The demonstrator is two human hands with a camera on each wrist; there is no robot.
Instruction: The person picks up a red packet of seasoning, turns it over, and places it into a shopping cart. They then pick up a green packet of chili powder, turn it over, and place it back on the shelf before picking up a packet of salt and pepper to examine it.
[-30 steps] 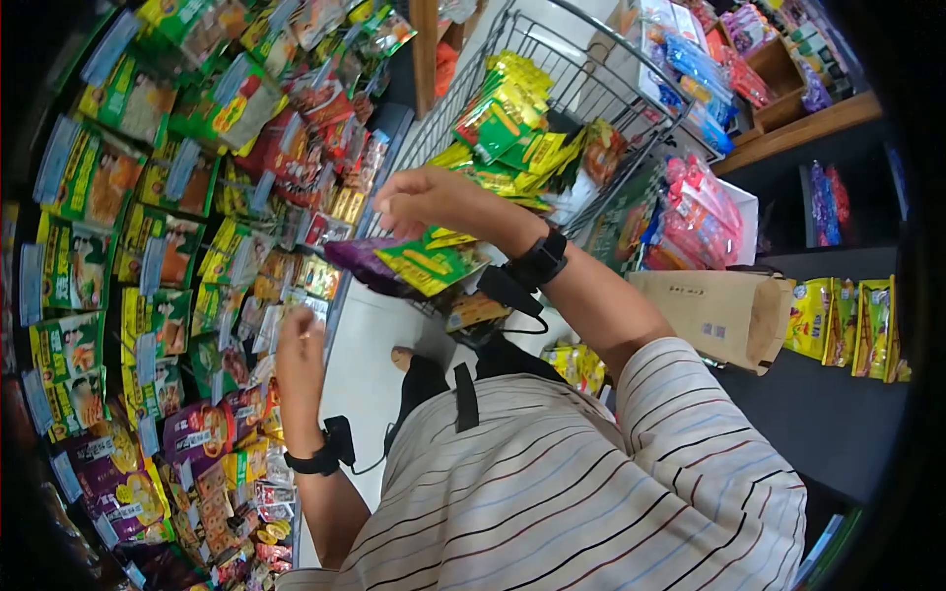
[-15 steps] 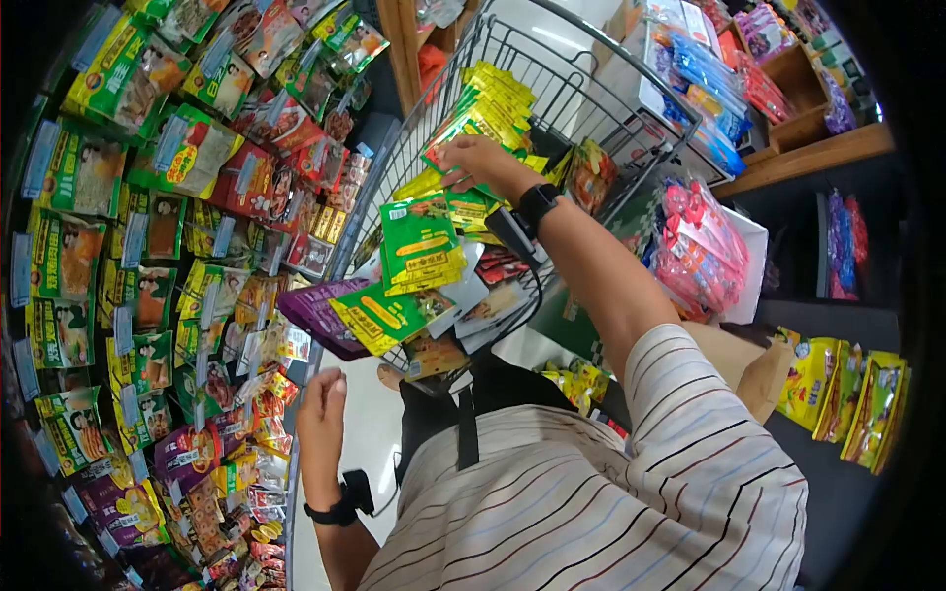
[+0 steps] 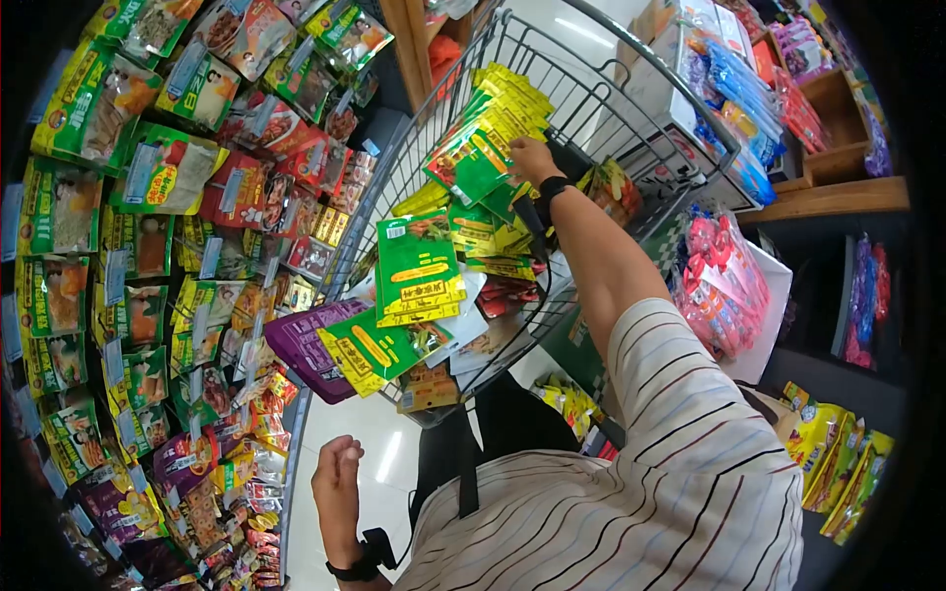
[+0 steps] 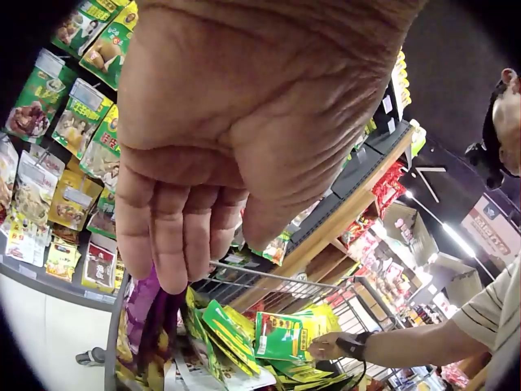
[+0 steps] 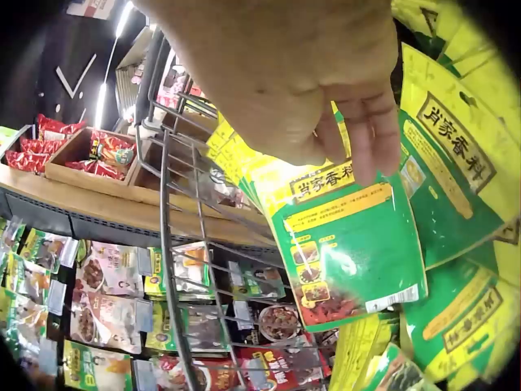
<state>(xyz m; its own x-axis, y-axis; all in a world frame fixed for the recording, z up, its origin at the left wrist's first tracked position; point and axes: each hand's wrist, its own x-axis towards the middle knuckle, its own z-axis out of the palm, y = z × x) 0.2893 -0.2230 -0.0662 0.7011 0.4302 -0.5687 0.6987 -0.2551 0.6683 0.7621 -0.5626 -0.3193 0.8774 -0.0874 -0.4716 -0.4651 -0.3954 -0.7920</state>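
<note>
My right hand [image 3: 533, 161] is over the shopping cart [image 3: 581, 94], its fingers and thumb at the yellow top edge of a green-and-yellow seasoning packet [image 5: 354, 244], which it pinches. Under and around this packet lie several more of the same kind, such as a loose green packet [image 3: 419, 261] nearer my body. A purple bag [image 3: 307, 350] sticks out over the cart's left corner. Low beside my body hangs my left hand [image 3: 338, 488], holding nothing; the left wrist view shows its palm, with fingers loosely extended.
To the left, a tall shelf rack carries rows of hanging food packets [image 3: 59, 286]. On the right stand a box of pink packages [image 3: 714, 286], blue packages [image 3: 734, 103] on a stacked display, and yellow bags [image 3: 838, 463] on a dark shelf. White floor [image 3: 365, 463] shows between rack and cart.
My right hand has moved from the near end of the cart to the packet pile farther in. A green packet now lies near the corner. My left hand has dropped lower, away from the rack.
</note>
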